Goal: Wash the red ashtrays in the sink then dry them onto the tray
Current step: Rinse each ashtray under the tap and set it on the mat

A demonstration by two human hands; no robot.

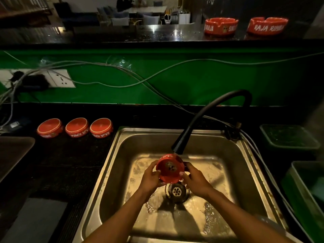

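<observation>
Both forearms reaching forward from near edge, converging toward centre. Left hand (pixel 150 178) curling fingers around left side of ashtray (pixel 169 168), thumb on near rim. Right hand (pixel 196 181) gripping right side, fingers wrapping behind, thumb pressing near face. Wrists angling slightly inward.

Three upturned red ashtrays (pixel 74 128) sit in a row on the dark counter (pixel 70 158) left of the sink (pixel 112 155).

red ashtrays: six in total. three inverted on the bench (pixel 70 155), at (pixel 50 128), (pixel 76 127) and (pixel 101 127); two upright on the upper shelf (pixel 140 35), at (pixel 221 25) and (pixel 268 25); one over the sink (pixel 114 155), at (pixel 169 168). taps (pixel 210 109): one. hands: two, (pixel 150 179) and (pixel 197 181).
</observation>
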